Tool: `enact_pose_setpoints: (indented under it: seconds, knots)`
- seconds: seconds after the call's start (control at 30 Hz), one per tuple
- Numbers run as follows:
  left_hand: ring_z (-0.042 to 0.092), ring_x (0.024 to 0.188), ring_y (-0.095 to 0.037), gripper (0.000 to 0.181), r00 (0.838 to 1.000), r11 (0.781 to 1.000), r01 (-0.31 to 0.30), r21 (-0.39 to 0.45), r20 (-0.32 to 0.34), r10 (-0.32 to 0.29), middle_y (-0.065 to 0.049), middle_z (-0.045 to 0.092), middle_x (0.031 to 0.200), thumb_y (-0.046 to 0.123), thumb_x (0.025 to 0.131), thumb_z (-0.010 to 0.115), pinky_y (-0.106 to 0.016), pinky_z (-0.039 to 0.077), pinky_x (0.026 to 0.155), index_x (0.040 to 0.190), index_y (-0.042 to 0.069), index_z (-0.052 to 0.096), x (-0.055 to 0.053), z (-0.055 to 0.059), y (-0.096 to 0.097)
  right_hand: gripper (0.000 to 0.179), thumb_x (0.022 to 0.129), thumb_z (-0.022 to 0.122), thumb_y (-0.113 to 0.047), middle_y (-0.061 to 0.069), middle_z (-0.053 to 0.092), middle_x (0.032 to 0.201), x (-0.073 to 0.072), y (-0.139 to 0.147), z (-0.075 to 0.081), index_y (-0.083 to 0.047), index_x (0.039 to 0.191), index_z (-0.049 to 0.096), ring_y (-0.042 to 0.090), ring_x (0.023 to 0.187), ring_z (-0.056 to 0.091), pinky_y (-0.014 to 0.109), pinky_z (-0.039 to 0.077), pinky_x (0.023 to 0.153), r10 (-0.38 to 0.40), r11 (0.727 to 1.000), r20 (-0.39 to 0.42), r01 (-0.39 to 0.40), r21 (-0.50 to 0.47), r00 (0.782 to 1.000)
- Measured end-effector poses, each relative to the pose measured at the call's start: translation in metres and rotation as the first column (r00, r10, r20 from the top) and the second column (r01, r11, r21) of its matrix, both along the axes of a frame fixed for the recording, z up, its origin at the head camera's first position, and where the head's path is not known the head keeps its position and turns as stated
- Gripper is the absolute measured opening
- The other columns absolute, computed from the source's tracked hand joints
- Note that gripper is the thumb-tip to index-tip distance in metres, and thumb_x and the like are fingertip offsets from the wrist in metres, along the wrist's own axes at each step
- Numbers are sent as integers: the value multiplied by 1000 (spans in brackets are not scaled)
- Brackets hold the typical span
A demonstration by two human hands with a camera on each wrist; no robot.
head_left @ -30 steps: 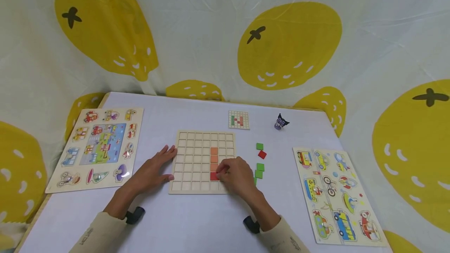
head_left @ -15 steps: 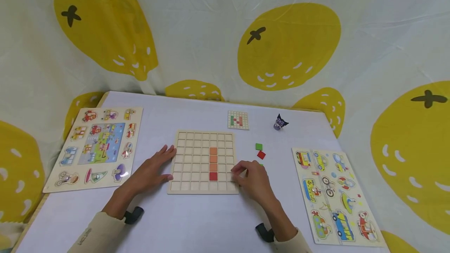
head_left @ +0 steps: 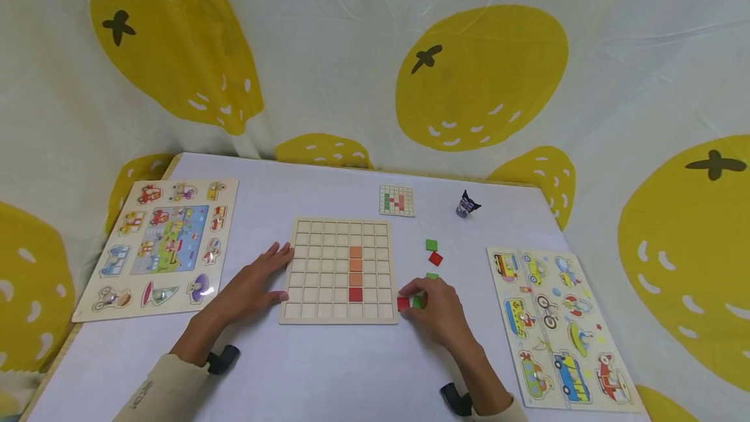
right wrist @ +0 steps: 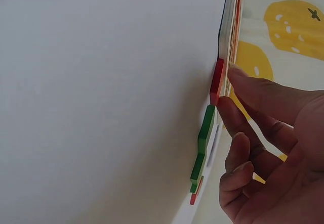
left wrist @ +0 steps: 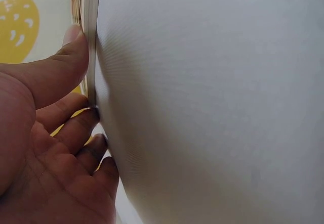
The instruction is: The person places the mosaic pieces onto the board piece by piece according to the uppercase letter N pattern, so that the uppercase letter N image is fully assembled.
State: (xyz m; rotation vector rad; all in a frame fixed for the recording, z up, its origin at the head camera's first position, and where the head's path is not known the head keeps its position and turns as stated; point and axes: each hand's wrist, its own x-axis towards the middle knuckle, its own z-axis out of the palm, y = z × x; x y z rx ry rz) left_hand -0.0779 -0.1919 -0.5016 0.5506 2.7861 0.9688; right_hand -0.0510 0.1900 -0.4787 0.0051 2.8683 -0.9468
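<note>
We are looking at a wooden grid board (head_left: 325, 266) lying flat on the bench (head_left: 334, 376), and we are taking it as our landmark. At the board's left edge the left hand (head_left: 253, 286) is resting with its fingers extended and thumb spread apart; we are judging that it is steadying the board against sliding. Just outside the board's right edge the right hand (head_left: 439, 311) is curling over a loose red tile (head_left: 403, 304), pinching it, as far as we are able to tell, by opposite edges between thumb and forefinger, a hold that is leaving the tile's face uncovered. Next to it, right of the board, a green tile (head_left: 418, 302) is lying partly hidden by the fingers. Farther from the board's right edge, other tiles (head_left: 435, 258) are lying scattered, probably for easy reach. Within the board, three orange tiles (head_left: 355, 266) and a seated red tile (head_left: 355, 294) are filling one column, the ridges keeping them square. Behind the board's far right corner, a printed card (head_left: 396, 201) is lying face up, presumably for easy viewing.
</note>
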Motion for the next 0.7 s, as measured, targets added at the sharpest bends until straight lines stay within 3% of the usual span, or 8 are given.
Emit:
enact_pose_setpoints:
  seconds: [0.3, 0.5, 0.7]
  knots:
    - [25, 162, -46, 91, 1000, 1000, 2, 7, 2, -2, -15, 34, 173, 14, 87, 87, -73, 33, 121, 164, 5, 40, 1, 1, -1, 29, 78, 95, -9, -6, 75, 100, -1, 1, -4, -22, 100, 82, 17, 102, 60, 37, 53, 87, 37, 999, -12, -36, 27, 999]
    - [25, 162, -46, 91, 1000, 1000, 4, 10, -3, -4, -15, 34, 173, 15, 87, 87, -72, 33, 121, 164, 6, 40, 0, 0, -1, 26, 77, 96, -11, -6, 70, 90, -5, 1, -4, -23, 97, 84, 16, 96, 59, 36, 53, 85, 38, 998, -5, -37, 55, 999]
    - [25, 162, -45, 91, 1000, 1000, 5, 11, 0, -5, -15, 34, 173, 16, 87, 87, -72, 32, 122, 164, 6, 39, 0, 0, 0, 21, 79, 93, -9, -7, 61, 78, -7, 2, -1, -24, 88, 80, 15, 87, 55, 34, 44, 79, 55, 997, -15, -55, 53, 998]
